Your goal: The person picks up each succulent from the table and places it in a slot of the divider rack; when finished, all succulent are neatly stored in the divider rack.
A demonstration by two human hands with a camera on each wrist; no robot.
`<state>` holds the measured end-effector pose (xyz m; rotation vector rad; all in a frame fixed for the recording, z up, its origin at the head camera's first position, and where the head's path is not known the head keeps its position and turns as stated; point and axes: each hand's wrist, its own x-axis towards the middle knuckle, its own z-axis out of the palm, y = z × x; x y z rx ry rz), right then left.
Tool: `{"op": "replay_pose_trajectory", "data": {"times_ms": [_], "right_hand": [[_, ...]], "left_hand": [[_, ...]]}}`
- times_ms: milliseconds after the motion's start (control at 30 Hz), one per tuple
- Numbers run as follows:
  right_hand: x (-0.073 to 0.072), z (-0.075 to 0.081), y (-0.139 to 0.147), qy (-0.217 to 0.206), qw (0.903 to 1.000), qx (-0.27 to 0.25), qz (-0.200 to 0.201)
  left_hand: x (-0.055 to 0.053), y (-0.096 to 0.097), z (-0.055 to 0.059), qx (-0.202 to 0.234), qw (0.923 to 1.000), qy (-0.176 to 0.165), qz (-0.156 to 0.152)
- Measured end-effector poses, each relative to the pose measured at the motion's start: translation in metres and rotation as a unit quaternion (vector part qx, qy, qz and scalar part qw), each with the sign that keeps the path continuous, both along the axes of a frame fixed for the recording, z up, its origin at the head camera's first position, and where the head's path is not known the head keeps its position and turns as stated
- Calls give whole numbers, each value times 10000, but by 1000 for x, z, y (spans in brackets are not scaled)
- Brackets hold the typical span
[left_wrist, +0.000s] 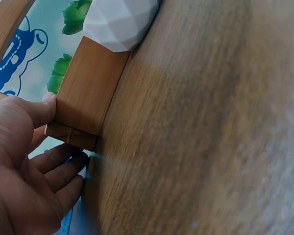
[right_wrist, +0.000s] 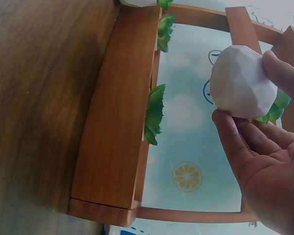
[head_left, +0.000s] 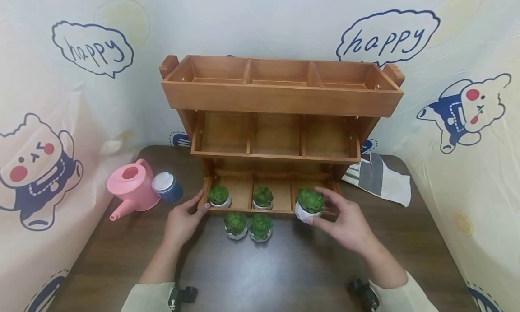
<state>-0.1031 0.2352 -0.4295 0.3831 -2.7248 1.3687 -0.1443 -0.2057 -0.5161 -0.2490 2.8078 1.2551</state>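
Observation:
A wooden three-tier plant stand (head_left: 280,100) stands at the back of the table, each tier split into three compartments. My right hand (head_left: 345,221) pinches a small potted succulent (head_left: 309,202) by its white faceted pot, over the bottom tier's right compartment. The right wrist view shows this pot (right_wrist: 242,81) raised above the front board (right_wrist: 117,107). My left hand (head_left: 183,221) holds the bottom tier's left front corner, thumb at the board's edge (left_wrist: 83,93). Potted succulents sit in the left (head_left: 219,196) and middle (head_left: 262,198) compartments. Two more, one left (head_left: 235,225) and one right (head_left: 261,227), stand before the stand.
Left of the stand are a pink watering can (head_left: 134,185) and a blue jar with a pale lid (head_left: 167,187). A grey and white glove (head_left: 378,179) lies at the right. Printed cloth (head_left: 260,23) hangs behind and beside the dark wooden table (head_left: 268,276).

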Motion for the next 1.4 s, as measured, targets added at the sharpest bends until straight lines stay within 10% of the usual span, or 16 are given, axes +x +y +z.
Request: {"op": "replay_pose_trajectory", "data": {"times_ms": [1400], "right_hand": [[-20, 65, 5, 992, 9944, -317, -190]], "left_hand": [[-1, -3, -5, 85, 9999, -22, 73]]}}
